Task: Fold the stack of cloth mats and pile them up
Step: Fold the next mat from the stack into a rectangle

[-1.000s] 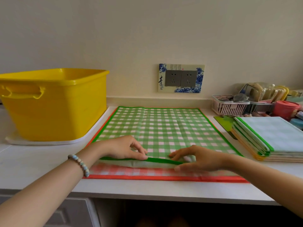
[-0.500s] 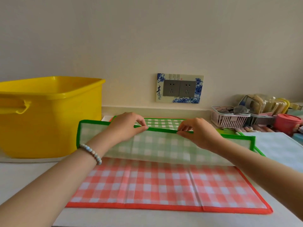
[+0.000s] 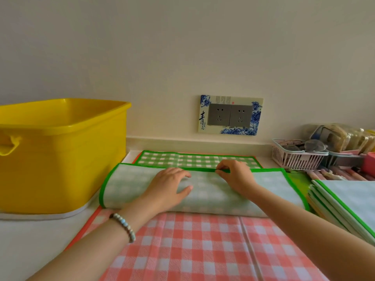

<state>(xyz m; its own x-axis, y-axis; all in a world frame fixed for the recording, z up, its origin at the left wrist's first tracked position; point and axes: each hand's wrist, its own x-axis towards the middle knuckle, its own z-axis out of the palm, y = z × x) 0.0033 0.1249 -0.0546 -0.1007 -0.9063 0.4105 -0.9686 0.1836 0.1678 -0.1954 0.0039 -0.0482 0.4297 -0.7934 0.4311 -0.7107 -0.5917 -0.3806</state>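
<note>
A green checked mat (image 3: 129, 183) with a green border lies folded away from me, its pale underside up and a strip of its checked face showing at the far edge. My left hand (image 3: 172, 184) rests flat on the folded flap with fingers spread. My right hand (image 3: 233, 174) pinches the flap's green far edge near the middle. Under it lies a red checked mat (image 3: 203, 246), spread flat toward me. A pile of folded green-edged mats (image 3: 349, 201) sits at the right.
A large yellow tub (image 3: 60, 151) stands at the left on a white board. A white basket (image 3: 296, 157) and other clutter fill the back right corner. A socket plate (image 3: 230, 115) is on the wall behind.
The flap of the green mat has come down from mid-air onto its far half. My left hand has let go of the edge and now lies flat on the flap.
</note>
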